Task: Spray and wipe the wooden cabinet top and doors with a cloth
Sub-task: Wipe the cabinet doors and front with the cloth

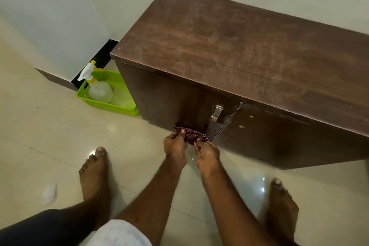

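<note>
Both hands press a dark red cloth (190, 135) against the bottom edge of the wooden cabinet's left door (173, 98).

The cloth is bunched at the foot of that door, just above the floor, below and left of the metal handle (217, 113); the left hand (175, 147) grips its left end with fingers curled and closed on the fabric, and the right hand (207, 153) pinches its right end the same way, the two hands nearly touching. Above the door, the cabinet top (239, 46) shows pale streaks and smears. The right door (289, 136) beside it is glossy. Left of the cabinet, a green basket (107, 104) sits on the tiled floor (50, 136) holding a spray bottle (97, 86), upright. Two bare feet stand in front of the cabinet.
</note>
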